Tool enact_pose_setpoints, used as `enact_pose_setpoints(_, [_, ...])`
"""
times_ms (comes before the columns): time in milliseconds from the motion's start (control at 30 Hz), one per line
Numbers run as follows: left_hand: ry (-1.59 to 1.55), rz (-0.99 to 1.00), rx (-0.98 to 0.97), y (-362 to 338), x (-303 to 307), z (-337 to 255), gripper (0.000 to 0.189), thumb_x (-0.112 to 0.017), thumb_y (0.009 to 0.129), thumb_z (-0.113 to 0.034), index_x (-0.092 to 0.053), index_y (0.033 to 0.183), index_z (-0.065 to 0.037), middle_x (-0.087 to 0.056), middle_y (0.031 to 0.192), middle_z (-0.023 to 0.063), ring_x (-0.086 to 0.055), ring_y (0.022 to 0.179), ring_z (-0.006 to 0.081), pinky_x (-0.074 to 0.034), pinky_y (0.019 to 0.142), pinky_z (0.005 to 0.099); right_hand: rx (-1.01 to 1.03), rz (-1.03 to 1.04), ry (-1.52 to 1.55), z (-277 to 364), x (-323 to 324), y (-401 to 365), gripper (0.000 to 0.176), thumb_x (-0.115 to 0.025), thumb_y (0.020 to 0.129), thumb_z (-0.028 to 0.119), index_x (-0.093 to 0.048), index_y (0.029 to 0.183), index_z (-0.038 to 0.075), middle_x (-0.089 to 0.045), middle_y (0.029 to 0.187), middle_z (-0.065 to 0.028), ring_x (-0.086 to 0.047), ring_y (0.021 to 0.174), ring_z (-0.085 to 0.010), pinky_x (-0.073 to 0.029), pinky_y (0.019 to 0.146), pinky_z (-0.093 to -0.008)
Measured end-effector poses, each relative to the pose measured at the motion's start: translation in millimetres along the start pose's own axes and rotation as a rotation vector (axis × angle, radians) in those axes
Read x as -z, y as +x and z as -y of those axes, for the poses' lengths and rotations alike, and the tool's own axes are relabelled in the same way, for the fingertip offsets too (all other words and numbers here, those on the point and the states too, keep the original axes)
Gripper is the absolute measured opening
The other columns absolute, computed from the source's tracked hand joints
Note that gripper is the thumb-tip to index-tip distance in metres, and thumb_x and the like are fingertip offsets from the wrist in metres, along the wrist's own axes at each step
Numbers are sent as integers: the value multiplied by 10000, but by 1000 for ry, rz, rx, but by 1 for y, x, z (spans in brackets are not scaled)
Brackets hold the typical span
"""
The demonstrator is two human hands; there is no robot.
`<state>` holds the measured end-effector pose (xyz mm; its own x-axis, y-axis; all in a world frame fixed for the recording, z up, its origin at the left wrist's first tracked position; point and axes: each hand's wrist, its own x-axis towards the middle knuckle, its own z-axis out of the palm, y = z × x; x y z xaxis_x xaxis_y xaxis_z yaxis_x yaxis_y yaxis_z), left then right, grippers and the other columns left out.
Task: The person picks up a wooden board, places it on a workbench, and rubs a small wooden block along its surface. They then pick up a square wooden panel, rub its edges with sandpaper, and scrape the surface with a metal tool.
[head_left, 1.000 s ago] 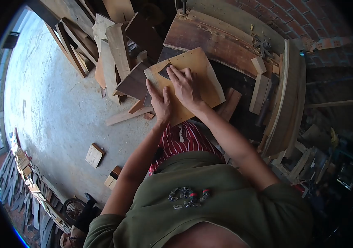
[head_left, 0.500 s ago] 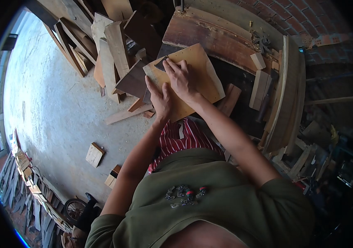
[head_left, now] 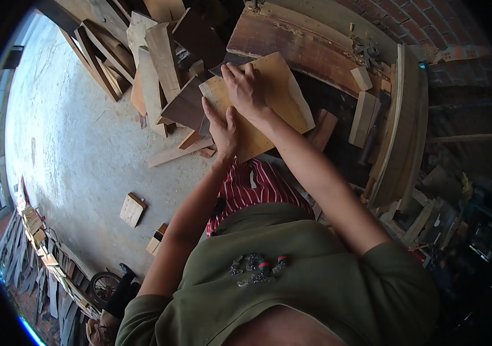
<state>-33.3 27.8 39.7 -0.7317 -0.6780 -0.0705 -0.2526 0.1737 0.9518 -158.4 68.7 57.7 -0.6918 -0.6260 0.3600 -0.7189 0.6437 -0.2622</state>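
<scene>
A flat tan wooden board (head_left: 283,92) with a pale, uneven right edge lies tilted before me on the dark work surface (head_left: 341,106). My left hand (head_left: 223,132) grips its lower left edge, the thumb and one finger stretched along it; the other fingers are hidden. At the board's upper left edge, my right hand (head_left: 246,92) presses down with bent fingers. Beneath its fingertips a small dark sheet (head_left: 217,70), resembling sandpaper, shows in part. Dark brown boards (head_left: 185,106) stick out to the left of the tan board.
Wooden offcuts (head_left: 159,57) lean in a pile at upper left. A thick reddish plank (head_left: 292,49) crosses the back. Wood blocks (head_left: 362,118) and a hammer-like tool (head_left: 372,130) lie at right, beside upright curved boards (head_left: 398,127). A loose block (head_left: 133,210) rests on the concrete floor.
My right hand has slid up and slightly left with the dark sheet, to the board's upper edge. The board and my left hand appear slightly higher in view.
</scene>
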Motion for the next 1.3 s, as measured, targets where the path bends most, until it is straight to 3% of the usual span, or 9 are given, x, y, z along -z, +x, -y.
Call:
enact_pose_setpoints(100, [22,-30,-88,4,-3,1,763,-562,978,-239,-101,1551,-34,-380,1483,317,-489,1308,415,-390,1074,411,-11,-40,70,-3,8,-20,418,-582,851,124,-604,1260,41,-634,1305,-67,-561,981,-249,-461,837,-396])
enact_pose_setpoints(267, [-81,24,71,0,1,-4,767,-567,973,-226,-99,1553,-43,-392,1472,326,-491,1307,413,-393,1073,415,-6,15,146,-2,16,-39,440,-536,873,99,-588,1302,12,-640,1298,-116,-562,959,-285,-475,890,-386])
enact_pose_setpoints(400, [-50,-3,50,0,-1,-4,762,-570,970,-217,-105,1554,-64,-523,1328,352,-567,1206,451,-453,1006,433,34,-24,22,-1,6,0,397,-555,876,134,-597,1254,19,-658,1254,-95,-577,973,-279,-477,840,-395])
enact_pose_setpoints(467, [71,-91,-79,2,-6,12,768,-581,961,-216,-117,1554,-63,-563,1275,347,-605,1156,444,-483,965,425,33,-17,80,-7,-2,-9,428,-583,866,141,-593,1277,23,-644,1297,-87,-581,996,-283,-479,874,-403])
enact_pose_setpoints(567, [-51,-84,-17,2,-6,13,788,-598,947,-189,-114,1553,-55,-595,1223,336,-626,1116,442,-492,948,433,49,69,42,-7,21,-45,477,-623,856,149,-585,1322,52,-629,1335,-72,-579,1030,-281,-479,906,-399])
enact_pose_setpoints(600, [-81,-52,17,1,-2,9,841,-616,925,-181,-77,1560,-70,-569,1256,344,-591,1124,488,-477,968,463,88,45,11,-10,14,-54,490,-634,855,154,-583,1333,62,-626,1341,-66,-579,1034,-277,-479,909,-395])
enact_pose_setpoints(800, [-57,-103,3,0,-2,9,871,-632,901,-166,-76,1565,-77,-564,1265,338,-567,1167,476,-446,1013,464,108,158,-27,-10,2,8,388,-499,938,94,-598,1310,46,-626,1337,-75,-581,1013,-308,-480,908,-399])
enact_pose_setpoints(1067, [-102,-89,35,1,-1,5,872,-636,892,-172,-82,1558,-72,-562,1268,336,-563,1162,484,-444,1010,478,93,127,55,-11,18,-45,412,-566,942,113,-575,1351,61,-631,1329,-78,-571,967,-311,-476,920,-391])
enact_pose_setpoints(1300, [-118,-39,77,-2,5,1,850,-640,914,-177,-96,1556,-57,-502,1364,336,-532,1252,446,-411,1063,432,152,135,-21,-14,-5,11,414,-549,935,102,-568,1345,49,-636,1316,-82,-577,969,-313,-461,920,-384])
